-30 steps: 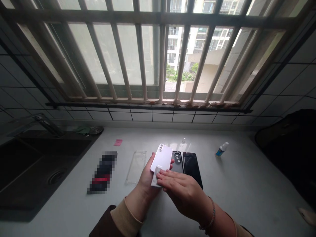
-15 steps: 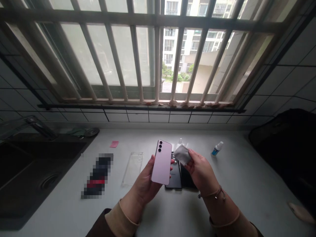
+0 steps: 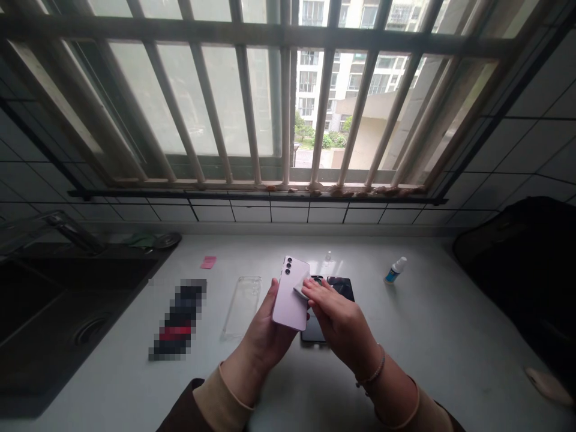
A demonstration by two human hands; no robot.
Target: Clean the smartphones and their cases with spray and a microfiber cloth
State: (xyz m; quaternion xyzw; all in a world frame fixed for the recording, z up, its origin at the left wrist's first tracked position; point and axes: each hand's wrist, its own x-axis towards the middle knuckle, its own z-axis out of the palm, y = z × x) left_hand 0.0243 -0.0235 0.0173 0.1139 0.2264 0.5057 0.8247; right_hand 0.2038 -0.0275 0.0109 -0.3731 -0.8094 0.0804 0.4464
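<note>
My left hand (image 3: 265, 336) grips a pale pink phone (image 3: 290, 297) from below, its back with three camera lenses facing up. My right hand (image 3: 335, 318) presses a small white wipe (image 3: 300, 286) against the phone's right side, fingers laid flat over it. Two dark phones (image 3: 339, 287) lie on the counter under my hands, mostly hidden. A clear phone case (image 3: 243, 306) lies just left of the pink phone.
The white counter (image 3: 432, 336) runs under a barred window. A dark sink (image 3: 67, 306) is at left. A small spray bottle (image 3: 395, 270), a pink slip (image 3: 208, 262), a blurred dark packet (image 3: 177, 321) and a dark bag (image 3: 526, 270) at right stand around.
My right hand lifted the wipe off the phone and away to the right, then came back down and now presses it on the phone's upper right side.
</note>
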